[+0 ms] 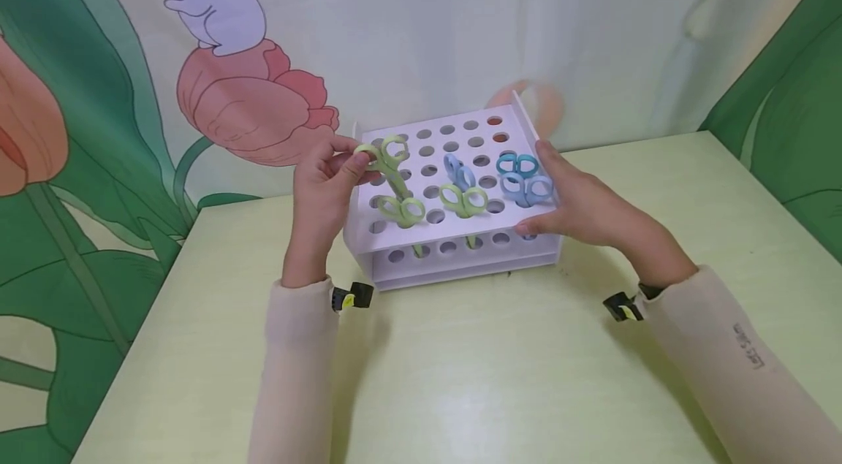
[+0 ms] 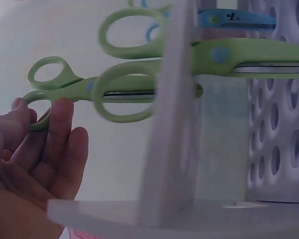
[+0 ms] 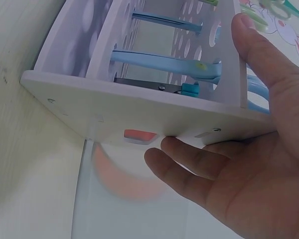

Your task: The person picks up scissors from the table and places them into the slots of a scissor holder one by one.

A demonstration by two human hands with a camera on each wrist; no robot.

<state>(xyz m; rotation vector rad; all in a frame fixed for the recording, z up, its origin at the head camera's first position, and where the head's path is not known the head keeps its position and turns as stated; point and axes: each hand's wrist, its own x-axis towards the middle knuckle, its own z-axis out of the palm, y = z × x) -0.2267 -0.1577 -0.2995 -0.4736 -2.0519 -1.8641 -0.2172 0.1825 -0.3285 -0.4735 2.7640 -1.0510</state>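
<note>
A white rack [image 1: 434, 232] with rows of round holes stands on the table. With thumb and fingertips, my left hand [image 1: 325, 183] pinches one handle loop of a pair of green scissors [image 1: 393, 177] over the rack's left side; in the left wrist view its blades [image 2: 129, 94] point at the holed top. Two more green pairs stand along the front, one at left [image 1: 404, 217] and one mid-row [image 1: 464, 207]. My right hand [image 1: 585, 204] grips the rack's right side, thumb at the front edge, fingers against the outer side panel [image 3: 154, 109].
Blue scissors [image 1: 463, 175] stand mid-rack; light blue scissors [image 1: 526, 194] and teal scissors [image 1: 518, 170] stand near the right side. The pale table [image 1: 487, 376] extends in front. A printed curtain [image 1: 427, 25] hangs close behind the rack.
</note>
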